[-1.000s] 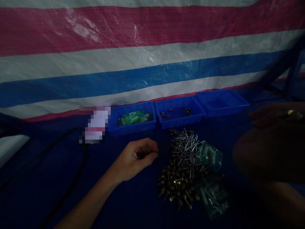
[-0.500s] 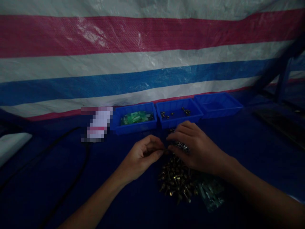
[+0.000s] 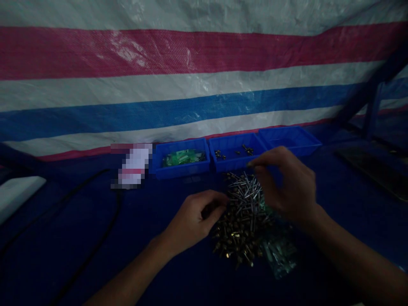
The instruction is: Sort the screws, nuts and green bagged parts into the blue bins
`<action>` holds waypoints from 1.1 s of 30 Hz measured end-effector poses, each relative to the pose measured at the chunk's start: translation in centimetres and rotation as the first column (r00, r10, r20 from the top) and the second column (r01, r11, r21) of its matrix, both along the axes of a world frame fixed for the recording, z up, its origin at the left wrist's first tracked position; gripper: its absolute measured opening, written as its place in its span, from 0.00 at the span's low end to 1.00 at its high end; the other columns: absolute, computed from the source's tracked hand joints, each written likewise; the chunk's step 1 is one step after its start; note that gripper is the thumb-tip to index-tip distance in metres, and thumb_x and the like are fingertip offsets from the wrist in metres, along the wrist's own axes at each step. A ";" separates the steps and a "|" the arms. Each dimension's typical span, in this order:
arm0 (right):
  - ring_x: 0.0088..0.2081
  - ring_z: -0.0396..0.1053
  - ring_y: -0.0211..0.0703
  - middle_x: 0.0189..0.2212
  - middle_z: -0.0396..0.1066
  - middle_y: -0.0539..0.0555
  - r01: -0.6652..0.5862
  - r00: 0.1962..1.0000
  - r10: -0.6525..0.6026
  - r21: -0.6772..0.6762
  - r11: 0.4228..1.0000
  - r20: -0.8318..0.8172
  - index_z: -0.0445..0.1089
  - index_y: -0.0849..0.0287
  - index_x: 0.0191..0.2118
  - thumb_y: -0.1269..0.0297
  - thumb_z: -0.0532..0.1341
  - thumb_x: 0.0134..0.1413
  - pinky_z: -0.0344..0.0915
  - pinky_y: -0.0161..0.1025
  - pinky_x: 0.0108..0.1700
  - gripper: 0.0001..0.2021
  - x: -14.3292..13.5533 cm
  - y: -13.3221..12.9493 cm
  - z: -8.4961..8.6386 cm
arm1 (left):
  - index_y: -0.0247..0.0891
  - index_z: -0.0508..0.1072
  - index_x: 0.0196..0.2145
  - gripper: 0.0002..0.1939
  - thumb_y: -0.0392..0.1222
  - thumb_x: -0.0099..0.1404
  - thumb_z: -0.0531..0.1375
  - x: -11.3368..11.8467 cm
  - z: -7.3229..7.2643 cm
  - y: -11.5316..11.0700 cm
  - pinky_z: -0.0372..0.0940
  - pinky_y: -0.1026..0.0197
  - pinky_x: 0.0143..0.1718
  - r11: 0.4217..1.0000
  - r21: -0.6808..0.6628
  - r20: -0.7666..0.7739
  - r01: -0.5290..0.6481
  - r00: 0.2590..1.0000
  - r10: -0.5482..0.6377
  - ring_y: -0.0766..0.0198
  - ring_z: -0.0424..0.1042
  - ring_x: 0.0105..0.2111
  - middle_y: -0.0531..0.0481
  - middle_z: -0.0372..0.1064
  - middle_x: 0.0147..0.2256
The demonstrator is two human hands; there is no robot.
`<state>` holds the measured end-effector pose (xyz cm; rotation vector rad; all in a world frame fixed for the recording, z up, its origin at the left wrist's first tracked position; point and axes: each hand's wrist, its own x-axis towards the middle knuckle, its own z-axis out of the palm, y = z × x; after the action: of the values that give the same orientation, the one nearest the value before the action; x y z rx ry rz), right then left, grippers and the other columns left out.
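My right hand (image 3: 288, 185) is raised beside the front rim of the middle blue bin (image 3: 236, 163), thumb and forefinger pinched on a small dark metal piece (image 3: 250, 163). Its exact kind is too dim to tell. My left hand (image 3: 197, 216) hovers at the left side of the pile, fingertips closed together; whatever they hold is hidden. Between the hands lie thin silver pins (image 3: 247, 189) and, nearer me, a heap of brass-coloured bolt-like pieces (image 3: 234, 240). Clear greenish packets (image 3: 280, 257) rest to the right of the heap. A few small metal pieces (image 3: 247, 149) sit inside the middle bin.
The left blue bin (image 3: 183, 172) holds green packets (image 3: 185, 157). A third blue bin (image 3: 288, 138) stands at the right. A blurred-out pale object (image 3: 135, 165), a black cable (image 3: 110, 229) and a white item (image 3: 19, 193) lie leftward. A striped sheet (image 3: 191, 51) hangs behind.
My right hand has moved away from the left hand, up and to the right towards the middle bin, uncovering the silver pins. My left hand has shifted slightly right and down.
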<state>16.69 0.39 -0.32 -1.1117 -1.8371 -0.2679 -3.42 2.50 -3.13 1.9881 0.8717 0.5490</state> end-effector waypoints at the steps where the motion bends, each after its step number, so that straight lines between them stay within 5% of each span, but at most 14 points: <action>1: 0.29 0.65 0.39 0.27 0.67 0.50 0.064 0.995 -0.057 0.101 0.993 -0.079 0.64 0.56 0.36 0.70 0.55 0.55 0.59 0.38 0.30 0.03 0.4 0.1 0.1 | 0.37 0.71 0.38 0.08 0.37 0.63 0.53 0.1 0.0 -0.2 0.63 0.62 0.35 0.996 0.080 -0.057 0.043 0.998 -0.038 0.65 0.69 0.35 0.49 0.70 0.36; 4: 0.28 0.64 0.39 0.26 0.66 0.49 0.229 0.970 -0.204 0.205 0.952 -0.134 0.64 0.56 0.37 0.69 0.56 0.54 0.59 0.38 0.31 0.04 1.8 1.1 -0.2 | 0.37 0.73 0.38 0.10 0.38 0.63 0.53 0.1 0.0 -0.5 0.62 0.59 0.38 0.962 0.247 -0.183 0.114 0.981 -0.069 0.64 0.67 0.37 0.48 0.68 0.36; 7: 0.33 0.62 0.44 0.29 0.67 0.53 0.286 0.955 -0.284 -0.016 0.958 0.086 0.66 0.60 0.41 0.64 0.56 0.54 0.59 0.42 0.37 0.09 2.5 2.4 -1.2 | 0.39 0.73 0.38 0.09 0.41 0.63 0.54 0.0 0.0 -0.6 0.62 0.58 0.38 0.945 0.309 -0.287 0.108 0.958 -0.016 0.63 0.67 0.36 0.49 0.68 0.35; 17: 0.39 0.62 0.47 0.33 0.69 0.56 -0.017 0.991 0.062 -0.350 0.937 0.117 0.68 0.61 0.41 0.64 0.56 0.55 0.60 0.44 0.42 0.10 -1.4 1.1 -2.3 | 0.38 0.70 0.31 0.07 0.42 0.59 0.55 2.1 0.8 -2.7 0.59 0.49 0.39 0.900 0.436 -0.469 0.000 0.854 0.227 0.56 0.66 0.36 0.48 0.69 0.32; 28: 0.38 0.62 0.45 0.32 0.68 0.55 -0.153 0.959 0.250 -0.502 0.851 0.133 0.68 0.60 0.41 0.67 0.57 0.53 0.60 0.42 0.40 0.09 -1.7 0.9 -2.4 | 0.37 0.70 0.29 0.03 0.34 0.58 0.56 0.6 -0.4 -0.3 0.60 0.59 0.35 0.944 0.239 -0.131 -0.229 0.955 0.265 0.62 0.66 0.33 0.52 0.69 0.30; 33: 0.38 0.62 0.43 0.33 0.68 0.54 -0.219 0.934 0.332 -0.517 0.827 0.136 0.67 0.60 0.39 0.67 0.58 0.53 0.59 0.42 0.40 0.08 -1.7 0.7 -2.3 | 0.36 0.70 0.31 0.05 0.39 0.61 0.56 0.6 0.2 -0.2 0.60 0.64 0.29 0.948 0.003 0.057 -0.317 0.947 0.317 0.67 0.65 0.28 0.53 0.67 0.27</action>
<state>15.01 1.11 -2.65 -1.1625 -2.3183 0.2857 -2.84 2.35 -2.98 1.8429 1.1649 0.7898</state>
